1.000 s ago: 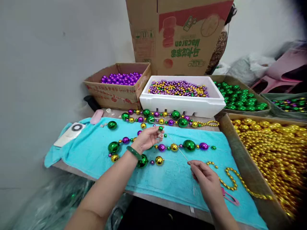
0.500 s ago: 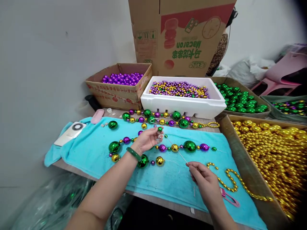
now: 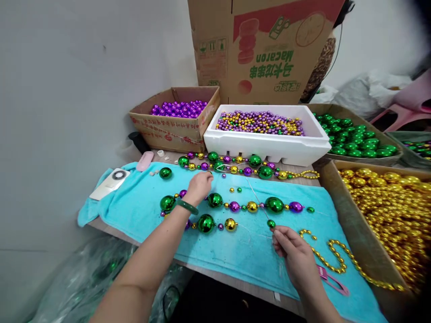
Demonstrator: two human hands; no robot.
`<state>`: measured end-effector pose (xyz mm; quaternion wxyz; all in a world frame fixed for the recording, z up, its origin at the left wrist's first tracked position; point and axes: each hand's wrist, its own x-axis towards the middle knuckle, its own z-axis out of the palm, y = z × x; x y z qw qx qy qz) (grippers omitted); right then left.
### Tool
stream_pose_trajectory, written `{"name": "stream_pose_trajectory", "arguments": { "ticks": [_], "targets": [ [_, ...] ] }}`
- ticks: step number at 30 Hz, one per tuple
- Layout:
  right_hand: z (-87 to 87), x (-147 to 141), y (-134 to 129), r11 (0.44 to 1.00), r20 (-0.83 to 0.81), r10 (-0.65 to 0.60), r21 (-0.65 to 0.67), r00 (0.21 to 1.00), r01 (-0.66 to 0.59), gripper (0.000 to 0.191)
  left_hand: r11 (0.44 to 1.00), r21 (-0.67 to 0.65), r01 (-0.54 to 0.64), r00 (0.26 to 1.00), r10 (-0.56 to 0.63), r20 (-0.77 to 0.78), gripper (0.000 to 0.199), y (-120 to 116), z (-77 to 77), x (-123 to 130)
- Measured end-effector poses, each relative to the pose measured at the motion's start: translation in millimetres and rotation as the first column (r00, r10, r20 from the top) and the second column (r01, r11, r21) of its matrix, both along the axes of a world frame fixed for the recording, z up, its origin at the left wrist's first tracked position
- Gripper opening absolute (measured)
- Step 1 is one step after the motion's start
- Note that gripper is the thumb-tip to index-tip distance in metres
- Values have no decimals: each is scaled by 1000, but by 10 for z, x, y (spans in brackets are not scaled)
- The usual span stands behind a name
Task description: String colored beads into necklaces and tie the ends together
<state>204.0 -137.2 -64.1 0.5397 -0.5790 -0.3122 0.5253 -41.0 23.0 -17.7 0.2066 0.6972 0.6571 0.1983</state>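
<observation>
A long thin needle (image 3: 256,194) slants up and to the left from my right hand (image 3: 292,249), which pinches its lower end. A small green bead (image 3: 271,223) is on the needle, right at those fingertips. My left hand (image 3: 199,186), with a green bangle on the wrist, reaches down at the back of the blue towel. Its fingers are drawn together and hide what they touch. Close by lie a small purple bead (image 3: 224,176), a gold bead (image 3: 231,190) and a green bead (image 3: 239,190). Below, a string of green, purple and gold beads (image 3: 235,206) lies looped on the towel.
Behind stand a carton of purple beads (image 3: 164,128), a white foam box (image 3: 266,146) of small mixed beads and a box of green beads (image 3: 357,134). A box of gold beads (image 3: 387,215) flanks the right. Finished-looking strands (image 3: 255,160) lie before the foam box.
The green bead that was in my left fingers is now on the needle by my right hand. My left hand has moved left and back to the towel. The view has shifted slightly.
</observation>
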Motion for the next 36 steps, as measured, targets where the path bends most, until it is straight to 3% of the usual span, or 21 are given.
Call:
{"name": "stream_pose_trajectory", "arguments": {
  "ticks": [2,6,11,13,14,15,17,18,19,21,25,36],
  "targets": [
    [5,18,-4,1000,0,7,5,1000,-7,34,998,15,-68,991,69,-111,26,133,-72,-158],
    [26,9,-2,1000,27,24,4,999,-24,33,993,-103,-65,995,56,-88,33,278,-231,-325],
    [49,-22,-1,999,56,33,-23,998,-32,37,990,-128,-57,997,63,40,40,231,-244,-260],
    [59,-26,-8,999,57,35,-33,998,-33,38,986,-163,-38,974,73,214,36,149,-173,-170],
    [66,-29,-13,999,66,41,-32,997,-39,38,978,-209,-17,915,99,390,34,97,-127,-116],
    [74,-33,-18,998,78,53,-28,996,-51,37,963,-269,18,790,152,594,30,42,-79,-60],
    [95,-51,-31,997,116,83,-15,990,-82,36,914,-386,128,371,316,873,18,-68,13,49],
    [107,-64,-38,995,136,97,-8,986,-97,35,886,-425,184,180,395,901,13,-116,52,98],
    [118,-79,-45,994,153,108,-1,982,-110,34,862,-454,226,64,452,890,11,-158,84,142],
    [138,-108,-56,992,180,118,10,977,-122,33,822,-495,282,-33,524,851,13,-217,130,210],
    [153,-132,-73,993,217,114,15,970,-120,33,793,-521,315,-45,560,827,19,-269,173,287],
    [161,-132,-80,994,253,100,21,962,-109,33,813,-501,296,-46,536,843,16,-313,180,318]
  ]
}}
